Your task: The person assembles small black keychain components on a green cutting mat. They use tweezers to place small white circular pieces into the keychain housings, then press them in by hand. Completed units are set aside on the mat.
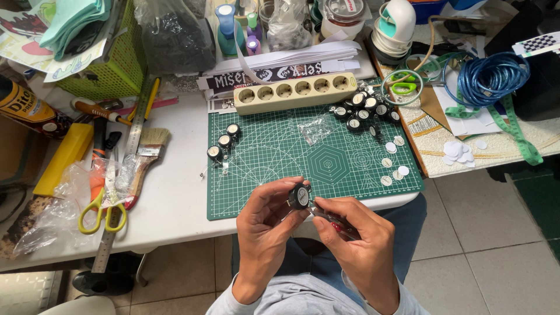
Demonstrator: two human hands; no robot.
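Note:
My left hand (pixel 265 230) holds a small round black cap with a white face (pixel 300 196) between thumb and fingers, just in front of the green cutting mat (pixel 315 157). My right hand (pixel 357 245) grips a thin red-handled tool (pixel 333 220) whose metal tip touches the cap's side. Both hands hover over my lap, below the table's front edge. Three similar caps (pixel 224 141) sit on the mat's left side. A cluster of several more caps (pixel 364 109) lies at its upper right, with white paper discs (pixel 392 163) below them.
A beige power strip (pixel 294 91) lies along the mat's far edge. Yellow-handled scissors (pixel 105 211), a metal ruler (pixel 135 131), a paintbrush (pixel 149 153) and plastic bags sit at left. A green basket (pixel 116 70), bottles, blue coiled cable (pixel 487 76) and green measuring tape (pixel 516 131) crowd the back and right.

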